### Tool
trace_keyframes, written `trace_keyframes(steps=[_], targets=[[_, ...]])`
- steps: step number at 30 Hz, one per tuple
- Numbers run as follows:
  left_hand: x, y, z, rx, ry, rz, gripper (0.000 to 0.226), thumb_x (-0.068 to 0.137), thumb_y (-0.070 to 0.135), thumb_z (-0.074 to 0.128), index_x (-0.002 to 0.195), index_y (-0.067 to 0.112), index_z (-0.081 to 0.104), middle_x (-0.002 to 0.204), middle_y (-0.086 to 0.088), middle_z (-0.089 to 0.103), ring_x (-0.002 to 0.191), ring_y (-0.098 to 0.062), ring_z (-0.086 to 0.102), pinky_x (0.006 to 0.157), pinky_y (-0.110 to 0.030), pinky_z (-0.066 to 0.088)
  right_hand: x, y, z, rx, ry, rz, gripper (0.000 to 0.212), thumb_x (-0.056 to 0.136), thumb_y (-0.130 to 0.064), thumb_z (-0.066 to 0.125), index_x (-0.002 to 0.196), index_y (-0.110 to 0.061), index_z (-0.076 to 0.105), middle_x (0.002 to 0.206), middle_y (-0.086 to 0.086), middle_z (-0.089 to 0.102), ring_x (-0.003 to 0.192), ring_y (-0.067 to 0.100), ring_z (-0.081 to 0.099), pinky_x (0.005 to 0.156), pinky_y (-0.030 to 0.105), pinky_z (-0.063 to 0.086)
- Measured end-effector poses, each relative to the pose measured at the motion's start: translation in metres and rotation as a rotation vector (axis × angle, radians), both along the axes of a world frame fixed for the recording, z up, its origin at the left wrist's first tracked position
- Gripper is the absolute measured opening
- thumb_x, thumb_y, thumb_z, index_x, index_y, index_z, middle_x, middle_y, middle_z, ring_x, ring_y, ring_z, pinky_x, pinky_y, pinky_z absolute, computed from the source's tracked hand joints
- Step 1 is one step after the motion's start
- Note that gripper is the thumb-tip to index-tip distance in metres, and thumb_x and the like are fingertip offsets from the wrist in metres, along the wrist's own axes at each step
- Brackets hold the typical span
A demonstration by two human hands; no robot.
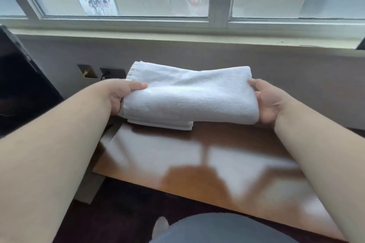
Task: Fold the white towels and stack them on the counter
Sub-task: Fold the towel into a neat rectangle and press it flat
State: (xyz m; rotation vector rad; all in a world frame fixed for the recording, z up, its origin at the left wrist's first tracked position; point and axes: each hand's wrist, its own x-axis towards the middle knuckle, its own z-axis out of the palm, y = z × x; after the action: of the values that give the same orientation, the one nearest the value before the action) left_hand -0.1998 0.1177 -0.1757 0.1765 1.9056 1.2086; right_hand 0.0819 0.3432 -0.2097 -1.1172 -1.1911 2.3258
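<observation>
At each end of the folded towel (189,94), fingers grasp it: left hand (118,96) pinching with the thumb on top, right hand (270,102) cupping the fold. It hangs above the stacked towel (164,124) on the counter (177,156). Lower it level, edges matched, releasing both ends together.

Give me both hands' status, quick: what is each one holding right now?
Left hand: grips the left end of the folded white towel.
Right hand: holds the same towel's right end, above the folded towel on the counter.
</observation>
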Motion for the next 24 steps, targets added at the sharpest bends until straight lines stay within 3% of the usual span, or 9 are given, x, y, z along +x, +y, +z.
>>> trace_keyframes(steps=[4,7,10,14,18,21,24], targets=[[-0.094,0.006,0.001,-0.037,0.032,-0.039,0.021,0.084,0.028,0.073,0.101,0.019,0.065,0.078,-0.005,0.075,0.061,-0.023,0.072,0.046,-0.041,0.056,-0.094,-0.004,-0.013,-0.023,0.001,-0.077,0.042,0.102,-0.041,0.039,0.126,-0.017,0.063,0.113,0.007,0.073,0.09,0.026,0.073,0.065,0.04,0.059],[-0.157,0.017,-0.011,-0.044,0.063,-0.08,0.026,0.082,0.032,0.074,0.105,0.024,0.065,0.083,-0.002,0.076,0.065,-0.023,0.072,0.051,-0.043,0.057,-0.149,-0.005,-0.025,-0.04,-0.018,-0.159,0.038,0.101,-0.041,0.043,0.122,-0.017,0.065,0.108,0.007,0.074,0.082,0.026,0.074,0.059,0.043,0.058],[-0.202,0.032,-0.031,-0.015,0.052,-0.091,0.03,0.083,0.038,0.073,0.109,0.028,0.065,0.094,0.001,0.076,0.073,-0.023,0.073,0.054,-0.046,0.056,-0.189,-0.001,-0.04,-0.039,-0.05,-0.228,0.033,0.101,-0.039,0.046,0.116,-0.017,0.066,0.103,0.006,0.075,0.085,0.026,0.074,0.062,0.045,0.059],[-0.241,0.048,-0.061,-0.012,0.01,-0.039,0.034,0.085,0.054,0.066,0.109,0.031,0.063,0.093,0.005,0.076,0.076,-0.02,0.074,0.054,-0.047,0.057,-0.228,0.008,-0.058,-0.02,-0.116,-0.293,0.03,0.098,-0.034,0.044,0.107,-0.016,0.067,0.098,0.004,0.076,0.079,0.026,0.074,0.065,0.044,0.058],[-0.275,0.06,-0.091,0.004,0.011,-0.025,0.037,0.084,0.049,0.07,0.116,0.034,0.059,0.098,0.005,0.075,0.078,-0.024,0.074,0.058,-0.052,0.055,-0.256,0.018,-0.077,0.004,-0.163,-0.318,0.026,0.096,-0.024,0.043,0.101,-0.012,0.066,0.087,0.007,0.075,0.07,0.026,0.074,0.058,0.042,0.058],[-0.291,0.073,-0.111,-0.002,0.007,-0.028,0.033,0.084,0.05,0.069,0.112,0.036,0.058,0.093,0.006,0.076,0.069,-0.021,0.073,0.052,-0.048,0.054,-0.27,0.028,-0.095,0.014,-0.196,-0.344,0.022,0.098,-0.018,0.046,0.101,-0.008,0.066,0.091,0.01,0.074,0.07,0.026,0.074,0.054,0.039,0.058],[-0.297,0.088,-0.134,-0.007,-0.01,-0.043,0.041,0.085,0.047,0.069,0.122,0.033,0.056,0.102,0.004,0.074,0.074,-0.022,0.073,0.056,-0.047,0.055,-0.276,0.038,-0.114,0.021,-0.25,-0.363,0.019,0.098,-0.014,0.049,0.095,-0.004,0.066,0.087,0.011,0.074,0.068,0.026,0.074,0.051,0.038,0.057]])
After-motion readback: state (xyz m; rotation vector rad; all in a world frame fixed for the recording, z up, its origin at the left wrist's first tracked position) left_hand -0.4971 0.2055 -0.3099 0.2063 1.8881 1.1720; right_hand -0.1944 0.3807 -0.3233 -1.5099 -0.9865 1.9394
